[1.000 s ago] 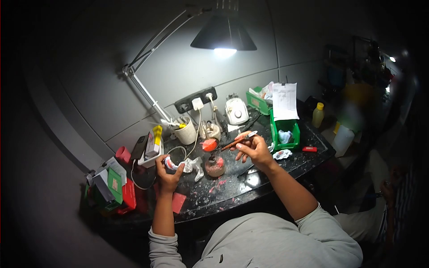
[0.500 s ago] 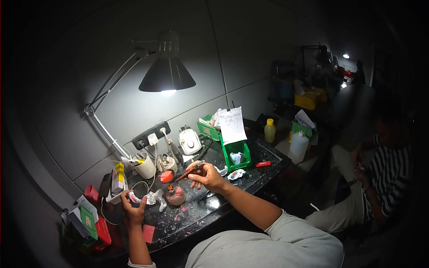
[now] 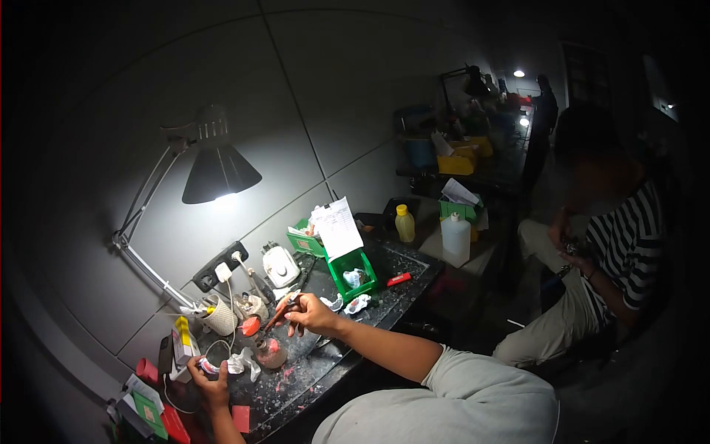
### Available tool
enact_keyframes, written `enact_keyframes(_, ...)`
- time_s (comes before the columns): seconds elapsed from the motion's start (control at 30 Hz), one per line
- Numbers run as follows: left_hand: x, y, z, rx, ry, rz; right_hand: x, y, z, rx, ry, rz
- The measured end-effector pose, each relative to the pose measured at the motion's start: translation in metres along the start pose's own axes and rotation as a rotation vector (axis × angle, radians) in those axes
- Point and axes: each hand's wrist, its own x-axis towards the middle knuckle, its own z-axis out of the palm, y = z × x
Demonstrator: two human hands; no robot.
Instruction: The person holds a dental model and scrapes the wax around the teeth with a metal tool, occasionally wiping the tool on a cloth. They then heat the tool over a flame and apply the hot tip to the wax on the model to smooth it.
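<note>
My right hand [image 3: 310, 315] is closed round a thin brown-handled tool [image 3: 278, 317], its tip pointing down over a small round glass burner [image 3: 271, 353] with pink material on it. Just behind the burner lies a red-orange piece [image 3: 251, 326]. At the left, my left hand [image 3: 211, 379] pinches a small white and pink object [image 3: 210, 365]. Crumpled white tissue [image 3: 242, 364] lies between that hand and the burner. A flat pink sheet [image 3: 241, 418] is near my left wrist.
A lamp [image 3: 222, 176] lights the black table [image 3: 325, 374] with pink scraps. Behind are a white device [image 3: 281, 267], a green bin [image 3: 353, 272] and a woven cup [image 3: 220, 317]. Bottles [image 3: 455, 238] stand right; a person in a striped top [image 3: 625, 244] sits farther right.
The camera view has turned to the right, so the table and lamp appear farther left and lower. Both hands keep hold of their things; the tool has tilted more steeply.
</note>
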Motion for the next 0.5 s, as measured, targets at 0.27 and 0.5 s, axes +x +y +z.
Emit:
enact_keyframes(0.27, -0.0024, -0.0049, 0.0004, -0.032, -0.020, 0.037, 0.0009, 0.0048, -0.0016, 0.022, -0.062, -0.058)
enact_keyframes(0.5, -0.0026, 0.0009, -0.0012, -0.018, -0.030, 0.045, -0.0013, 0.0015, 0.0008, -0.029, -0.050, -0.064)
